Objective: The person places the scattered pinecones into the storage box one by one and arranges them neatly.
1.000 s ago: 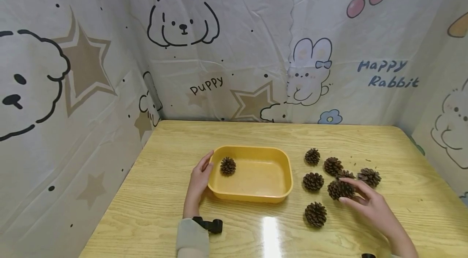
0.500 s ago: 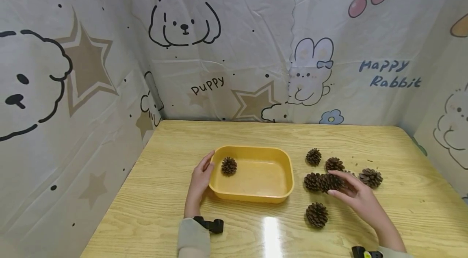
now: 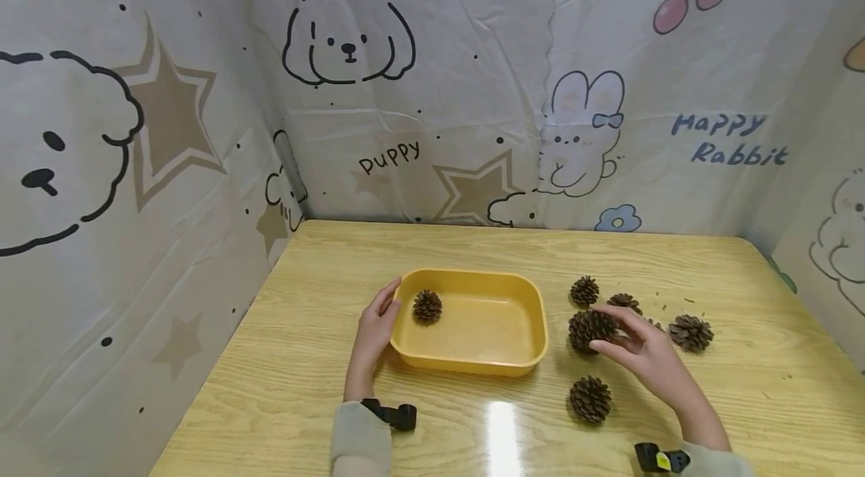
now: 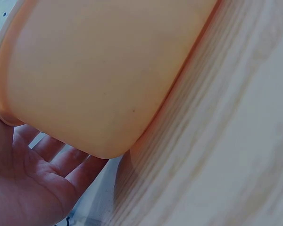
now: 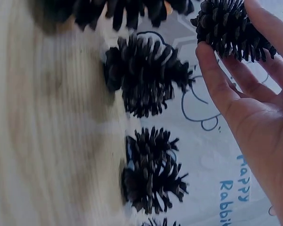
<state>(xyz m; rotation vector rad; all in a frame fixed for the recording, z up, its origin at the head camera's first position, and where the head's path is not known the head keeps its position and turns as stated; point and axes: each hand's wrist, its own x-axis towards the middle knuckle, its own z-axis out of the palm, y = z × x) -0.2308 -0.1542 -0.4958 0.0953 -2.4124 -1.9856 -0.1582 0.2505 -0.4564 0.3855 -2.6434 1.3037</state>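
My right hand [image 3: 645,353] pinches a brown pine cone [image 3: 589,330] between thumb and fingers. In the right wrist view the gripped pine cone [image 5: 226,28] is up at the top right, raised higher than the cones on the table. In the head view it overlaps another cone standing below it. My left hand [image 3: 375,327] rests against the left end of a yellow plastic tub [image 3: 473,367]. In the left wrist view its fingers [image 4: 68,160] lie fairly straight along the tub's outer wall, below the rim. Inside the tub, toward the left, sits one pine cone [image 3: 427,306].
Loose pine cones lie right of the tub: one at the back [image 3: 584,291], one in front [image 3: 590,400], and one far right [image 3: 691,332]. Others are partly hidden behind my right hand. A printed cloth [image 3: 486,86] hangs behind the wooden table [image 3: 270,387].
My right hand has carried its pine cone left, from among the right-hand cones to over the one nearer the tub. My left hand stays at the tub. The view has shifted slightly.
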